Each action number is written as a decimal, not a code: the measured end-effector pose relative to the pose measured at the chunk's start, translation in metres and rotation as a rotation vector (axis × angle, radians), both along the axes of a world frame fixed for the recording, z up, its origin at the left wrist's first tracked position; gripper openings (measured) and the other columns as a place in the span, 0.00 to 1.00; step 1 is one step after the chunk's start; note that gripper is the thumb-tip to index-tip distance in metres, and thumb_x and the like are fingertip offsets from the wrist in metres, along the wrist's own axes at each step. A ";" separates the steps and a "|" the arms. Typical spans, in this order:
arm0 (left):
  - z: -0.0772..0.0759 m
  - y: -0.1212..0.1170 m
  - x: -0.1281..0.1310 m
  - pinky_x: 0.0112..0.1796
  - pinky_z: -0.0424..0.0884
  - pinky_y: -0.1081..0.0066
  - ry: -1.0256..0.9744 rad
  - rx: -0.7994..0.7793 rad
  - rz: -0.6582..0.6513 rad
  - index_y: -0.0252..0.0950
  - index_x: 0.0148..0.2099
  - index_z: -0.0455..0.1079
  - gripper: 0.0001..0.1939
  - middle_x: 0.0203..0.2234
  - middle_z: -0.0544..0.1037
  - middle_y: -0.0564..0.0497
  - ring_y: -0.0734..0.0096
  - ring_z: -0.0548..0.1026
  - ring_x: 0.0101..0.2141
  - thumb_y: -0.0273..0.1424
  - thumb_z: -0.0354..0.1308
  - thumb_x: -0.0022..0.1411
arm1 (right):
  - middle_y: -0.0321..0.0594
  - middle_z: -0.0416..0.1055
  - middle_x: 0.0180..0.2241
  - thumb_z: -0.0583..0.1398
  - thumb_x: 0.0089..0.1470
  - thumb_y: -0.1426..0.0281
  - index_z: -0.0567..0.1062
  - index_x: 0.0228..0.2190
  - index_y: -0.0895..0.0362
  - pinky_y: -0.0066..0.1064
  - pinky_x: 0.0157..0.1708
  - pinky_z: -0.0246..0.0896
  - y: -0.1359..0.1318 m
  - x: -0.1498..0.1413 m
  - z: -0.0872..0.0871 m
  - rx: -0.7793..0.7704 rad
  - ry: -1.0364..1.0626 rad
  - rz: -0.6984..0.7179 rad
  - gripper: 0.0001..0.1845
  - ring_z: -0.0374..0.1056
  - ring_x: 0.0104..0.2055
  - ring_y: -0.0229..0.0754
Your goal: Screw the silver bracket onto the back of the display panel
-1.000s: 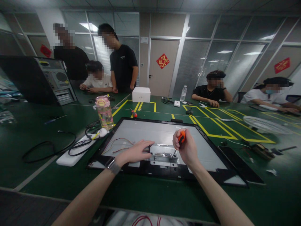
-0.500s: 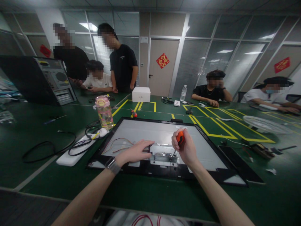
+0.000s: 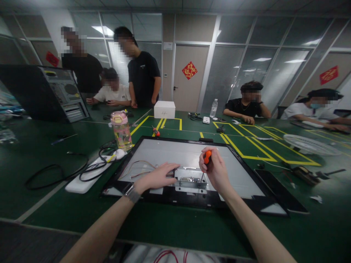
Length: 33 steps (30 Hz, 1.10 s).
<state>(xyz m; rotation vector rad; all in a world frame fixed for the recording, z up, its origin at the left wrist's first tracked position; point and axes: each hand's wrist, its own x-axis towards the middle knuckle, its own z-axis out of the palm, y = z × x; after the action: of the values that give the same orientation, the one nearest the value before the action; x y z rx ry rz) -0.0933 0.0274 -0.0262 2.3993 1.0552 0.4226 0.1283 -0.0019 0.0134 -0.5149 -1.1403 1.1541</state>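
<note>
Across the table (image 3: pixel 164 228), the right hand (image 3: pixel 218 172), gripping the screwdriver (image 3: pixel 207 156), has edged toward nine o'clock, bracket (image 3: pixel 189 185) contact apparently kept; left hand (image 3: pixel 157 178) released, flat.

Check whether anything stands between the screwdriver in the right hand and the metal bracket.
Nothing visible does. The right hand holds the screwdriver, its shaft down at the bracket; the left hand lies by the bracket's left end.
</note>
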 end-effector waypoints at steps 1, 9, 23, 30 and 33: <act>0.000 0.000 0.000 0.59 0.53 0.64 0.001 0.000 0.001 0.40 0.65 0.54 0.30 0.60 0.62 0.47 0.61 0.59 0.59 0.35 0.54 0.61 | 0.31 0.62 0.21 0.55 0.58 0.57 0.69 0.33 0.52 0.24 0.17 0.44 0.000 0.000 0.000 -0.003 -0.003 0.003 0.12 0.52 0.18 0.32; 0.004 -0.003 0.001 0.60 0.51 0.65 0.010 -0.017 0.014 0.39 0.64 0.54 0.30 0.61 0.61 0.48 0.61 0.57 0.60 0.35 0.54 0.61 | 0.28 0.57 0.19 0.58 0.56 0.56 0.65 0.29 0.52 0.24 0.16 0.38 0.002 0.002 -0.002 0.016 -0.060 0.035 0.13 0.46 0.16 0.31; 0.005 -0.003 0.000 0.59 0.52 0.64 0.012 -0.012 -0.002 0.40 0.64 0.54 0.30 0.61 0.62 0.48 0.60 0.57 0.60 0.35 0.53 0.62 | 0.39 0.70 0.32 0.53 0.58 0.63 0.74 0.39 0.55 0.31 0.25 0.60 0.004 0.017 0.004 0.151 -0.304 -0.185 0.14 0.64 0.28 0.39; 0.009 -0.006 0.003 0.59 0.53 0.64 0.032 -0.024 0.016 0.40 0.64 0.54 0.30 0.61 0.62 0.48 0.60 0.59 0.59 0.34 0.54 0.61 | 0.38 0.71 0.32 0.61 0.54 0.67 0.76 0.38 0.52 0.36 0.36 0.63 0.007 0.027 0.004 0.298 -0.530 -0.466 0.09 0.67 0.34 0.42; 0.007 -0.004 0.002 0.59 0.52 0.64 0.031 -0.015 0.017 0.39 0.64 0.54 0.30 0.61 0.62 0.48 0.60 0.57 0.60 0.34 0.54 0.61 | 0.37 0.67 0.29 0.60 0.55 0.68 0.77 0.39 0.51 0.37 0.37 0.61 0.007 0.027 0.002 0.403 -0.609 -0.544 0.09 0.64 0.33 0.42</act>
<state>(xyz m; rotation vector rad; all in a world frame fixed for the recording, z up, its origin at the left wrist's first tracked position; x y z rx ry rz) -0.0915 0.0235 -0.0193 2.3918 1.0892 0.3834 0.1554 0.0051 0.0153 -0.8233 -1.5750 0.2752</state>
